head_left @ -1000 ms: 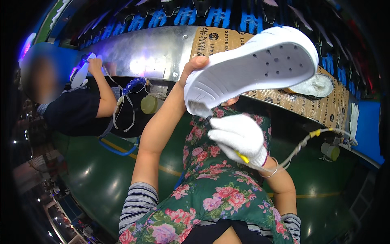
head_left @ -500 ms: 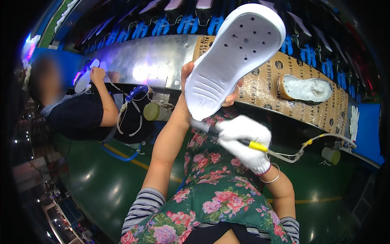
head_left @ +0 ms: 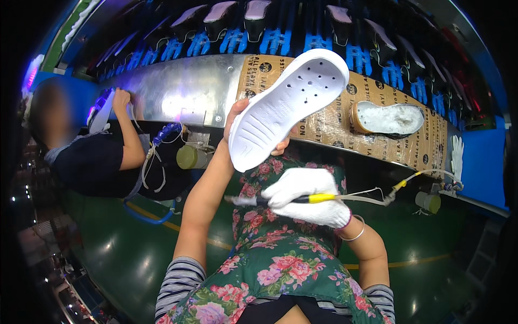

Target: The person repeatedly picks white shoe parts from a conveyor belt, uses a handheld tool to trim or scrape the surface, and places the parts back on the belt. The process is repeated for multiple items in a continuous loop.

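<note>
My bare left hand (head_left: 236, 114) grips a white shoe sole (head_left: 278, 110) from beneath, fingers wrapped round both sides of its narrow end. Several small holes dot the sole's wide end, ridges cross the narrow end, and a pen mark shows near its tip. In a white knitted glove, my right hand (head_left: 310, 197) is closed on a brush (head_left: 322, 198) with a dark and yellow handle. A thin tube (head_left: 360, 201) trails from the handle to the right. The pale brush tip points left, below the sole and apart from it.
On printed brown cardboard (head_left: 259, 81) lies another shoe piece (head_left: 391, 119) with a whitish, smeared inside. Shoes hang along blue clamps (head_left: 275, 40) at the back. A co-worker (head_left: 97, 154) sits left. Pots (head_left: 187, 157) hang at the bench's near edge; a white glove (head_left: 457, 156) hangs right.
The sole has come down and left in my left hand. My right hand has moved lower and left, taking the brush away from the sole's tip. The view has shifted slightly.
</note>
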Available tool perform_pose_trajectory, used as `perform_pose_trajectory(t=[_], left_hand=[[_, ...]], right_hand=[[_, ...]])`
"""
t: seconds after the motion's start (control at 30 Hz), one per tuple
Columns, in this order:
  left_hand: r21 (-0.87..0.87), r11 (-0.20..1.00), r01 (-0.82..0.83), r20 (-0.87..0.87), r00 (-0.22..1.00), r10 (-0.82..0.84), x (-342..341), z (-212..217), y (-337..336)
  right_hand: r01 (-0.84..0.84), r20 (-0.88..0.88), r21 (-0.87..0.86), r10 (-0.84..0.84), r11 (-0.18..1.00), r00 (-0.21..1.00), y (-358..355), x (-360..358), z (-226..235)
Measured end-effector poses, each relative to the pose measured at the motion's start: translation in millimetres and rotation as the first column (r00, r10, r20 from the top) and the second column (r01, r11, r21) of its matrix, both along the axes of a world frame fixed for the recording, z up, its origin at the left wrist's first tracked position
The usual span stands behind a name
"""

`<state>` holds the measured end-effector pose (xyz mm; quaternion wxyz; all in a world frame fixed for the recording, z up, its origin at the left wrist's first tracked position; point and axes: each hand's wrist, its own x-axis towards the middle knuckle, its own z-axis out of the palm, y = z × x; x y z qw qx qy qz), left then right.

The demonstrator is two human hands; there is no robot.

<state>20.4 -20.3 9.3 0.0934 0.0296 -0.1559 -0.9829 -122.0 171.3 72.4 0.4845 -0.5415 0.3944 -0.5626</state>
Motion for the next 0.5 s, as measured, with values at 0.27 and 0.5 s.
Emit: perform_pose_trajectory(t=[0.27, 0.5], left_hand=[[0.226, 0.970, -0.092, 0.017, 0.996, 0.091, 6, -7, 25], [0.201, 0.976, -0.078, 0.081, 0.995, 0.063, 1, -12, 48]], right_hand=[[0.355, -0.370, -0.218, -0.414, 0.909, 0.832, -31, -49, 0], [0.518, -0.449, -0.549, -0.754, 0.656, 0.480, -56, -95, -7]])
